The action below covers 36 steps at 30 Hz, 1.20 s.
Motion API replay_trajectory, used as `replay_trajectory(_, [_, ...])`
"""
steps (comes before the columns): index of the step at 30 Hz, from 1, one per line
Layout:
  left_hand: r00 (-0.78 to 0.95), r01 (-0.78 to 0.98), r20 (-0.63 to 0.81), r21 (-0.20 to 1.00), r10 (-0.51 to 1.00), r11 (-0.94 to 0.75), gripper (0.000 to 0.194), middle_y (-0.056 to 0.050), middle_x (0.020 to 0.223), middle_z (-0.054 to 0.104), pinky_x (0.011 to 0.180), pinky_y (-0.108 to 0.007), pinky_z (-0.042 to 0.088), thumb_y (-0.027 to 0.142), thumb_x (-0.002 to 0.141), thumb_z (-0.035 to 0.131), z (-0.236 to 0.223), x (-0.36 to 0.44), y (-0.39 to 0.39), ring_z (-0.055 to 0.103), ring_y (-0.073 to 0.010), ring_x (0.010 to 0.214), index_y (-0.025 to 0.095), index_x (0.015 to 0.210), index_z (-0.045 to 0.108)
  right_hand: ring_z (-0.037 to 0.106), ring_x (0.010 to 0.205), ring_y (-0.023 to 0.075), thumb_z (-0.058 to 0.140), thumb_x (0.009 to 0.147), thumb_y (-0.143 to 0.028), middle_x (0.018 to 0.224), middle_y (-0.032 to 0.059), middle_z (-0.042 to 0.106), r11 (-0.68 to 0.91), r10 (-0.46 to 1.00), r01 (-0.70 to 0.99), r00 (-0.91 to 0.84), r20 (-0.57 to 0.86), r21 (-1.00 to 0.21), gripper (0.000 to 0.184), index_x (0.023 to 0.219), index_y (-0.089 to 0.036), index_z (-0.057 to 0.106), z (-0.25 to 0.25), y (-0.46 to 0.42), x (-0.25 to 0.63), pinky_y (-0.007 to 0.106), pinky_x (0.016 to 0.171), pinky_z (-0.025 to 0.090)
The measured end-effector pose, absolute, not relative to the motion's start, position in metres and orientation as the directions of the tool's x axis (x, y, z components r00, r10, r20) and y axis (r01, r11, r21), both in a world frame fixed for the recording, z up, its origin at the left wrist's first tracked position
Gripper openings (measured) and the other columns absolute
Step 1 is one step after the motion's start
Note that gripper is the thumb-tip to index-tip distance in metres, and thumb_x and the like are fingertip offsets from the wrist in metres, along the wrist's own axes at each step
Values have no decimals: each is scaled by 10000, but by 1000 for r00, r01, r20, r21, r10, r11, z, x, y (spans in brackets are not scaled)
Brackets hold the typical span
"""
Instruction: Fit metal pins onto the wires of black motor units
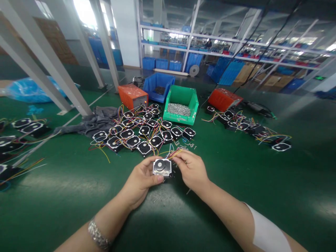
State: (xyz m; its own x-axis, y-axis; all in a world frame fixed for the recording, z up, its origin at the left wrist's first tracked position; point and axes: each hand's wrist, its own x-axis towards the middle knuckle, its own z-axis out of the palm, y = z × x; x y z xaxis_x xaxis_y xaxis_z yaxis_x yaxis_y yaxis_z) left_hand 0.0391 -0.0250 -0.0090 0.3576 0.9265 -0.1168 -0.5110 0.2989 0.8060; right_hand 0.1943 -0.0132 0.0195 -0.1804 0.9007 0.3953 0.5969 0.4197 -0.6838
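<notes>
My left hand (141,180) grips a small black motor (162,168) with a silvery-white edged face and a round boss, thumb at its lower edge and fingers behind it. Coloured wires (175,153) come out of the motor's top right, and my right hand (191,169) pinches them between thumb and fingers. Just beyond my hands lies a cluster of similar motors (132,141) with tangled wires. Loose screws (190,145) are scattered on the green surface around my right hand.
A green bin (194,112) holds many small screws. Beside it stand a blue bin (149,85) and an orange box (131,98). Another orange box (224,99) and more motors (244,126) sit to the right. A grey cloth (101,120) and further motors (34,128) lie left.
</notes>
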Motion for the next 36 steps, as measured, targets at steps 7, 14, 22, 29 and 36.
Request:
replay_trajectory(7, [367,-494,-121,815,923,303,437,-8,817,580,648,-222,409,33,533,669,-10,39,-25,518,-101,705,167,923,526,551,690,118,502,748,-110,704,0,612,350,936,596,-195,293,-723,127,703,-171,604,21,-11,194,223,651,412])
replay_trajectory(14, [359,-488,-135,816,923,309,436,-12,816,590,649,-225,411,45,515,683,-8,40,-25,523,-110,709,170,910,548,532,723,140,410,797,-124,744,29,594,436,898,724,-316,305,-535,188,781,-167,592,23,-15,197,254,664,414])
replay_trajectory(22, [297,-535,-128,799,946,276,374,-8,853,571,635,-192,431,49,582,642,-7,34,-21,518,-96,740,172,919,538,429,1060,147,345,792,-72,1143,74,495,549,828,618,-493,266,-563,387,1164,-151,418,18,-16,194,303,906,351])
replay_trajectory(29, [286,-587,-168,747,943,311,336,-12,867,555,613,-205,447,71,622,610,-6,32,-19,529,-102,727,175,930,525,431,1059,159,464,720,-61,1156,60,460,361,859,477,-504,86,-802,559,1240,-214,323,22,-11,198,356,921,334])
replay_trajectory(36, [298,-620,-162,716,941,320,341,-36,921,553,637,-243,459,87,655,569,-3,29,-16,539,-128,752,183,978,515,523,736,155,576,682,-149,773,34,549,330,923,721,-381,50,-609,115,795,-162,590,15,-7,202,293,665,423])
